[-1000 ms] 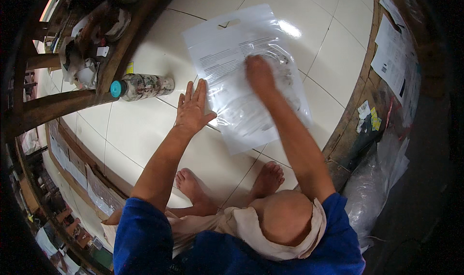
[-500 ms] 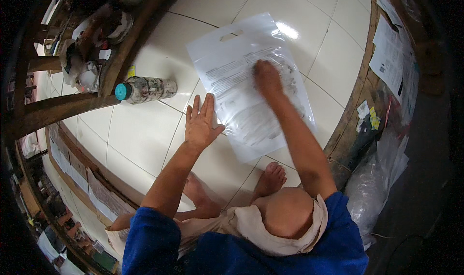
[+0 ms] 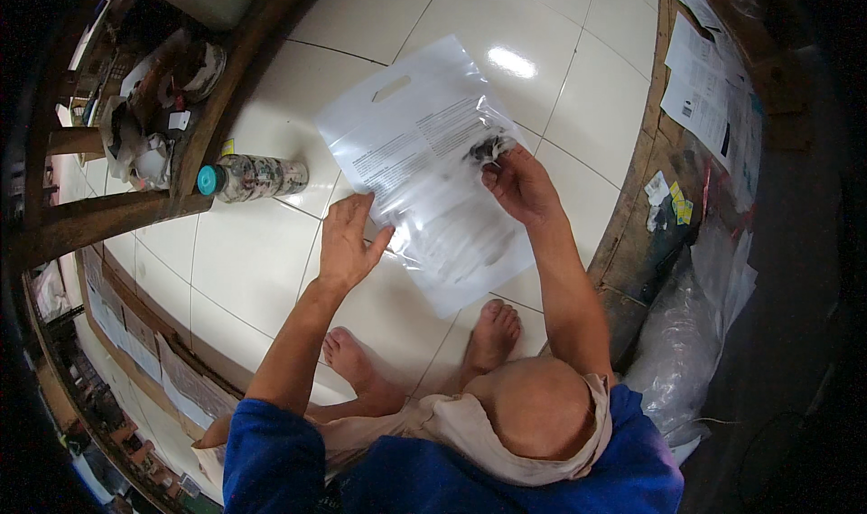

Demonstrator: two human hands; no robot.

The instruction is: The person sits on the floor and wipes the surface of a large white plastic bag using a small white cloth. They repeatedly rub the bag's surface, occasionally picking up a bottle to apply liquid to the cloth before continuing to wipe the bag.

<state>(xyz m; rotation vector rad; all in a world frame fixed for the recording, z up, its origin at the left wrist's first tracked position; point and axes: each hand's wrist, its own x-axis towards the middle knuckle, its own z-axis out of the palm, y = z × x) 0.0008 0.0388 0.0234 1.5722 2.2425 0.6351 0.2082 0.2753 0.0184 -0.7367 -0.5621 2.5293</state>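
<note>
A clear plastic bag with a cut-out handle and rows of small print (image 3: 379,135) lies flat on the tiles before me. Grey smears cover its lower half. In my right hand (image 3: 524,187) is a crumpled, black-stained wad (image 3: 488,148), which looks like a rag, held at the bag's right side. My left hand (image 3: 349,241) rests at the bag's left edge, fingertips touching it and thumb held apart, with nothing gripped. A stained plastic bottle with a teal cap (image 3: 262,178) lies on its side, left of the bag.
My bare feet (image 3: 492,338) are just below the bag. A wooden frame (image 3: 126,214) with cluttered shelves bounds the left. Along the right runs a wooden ledge (image 3: 623,216) bearing printed sheets (image 3: 700,89), a bulky clear plastic bundle (image 3: 677,351) and small yellow scraps (image 3: 680,205).
My right hand has turned from a closed, blurred pose over the bag, and the dark wad now shows in its fingers. The left fingers have drawn onto the bag's edge. The whole view has shifted slightly.
</note>
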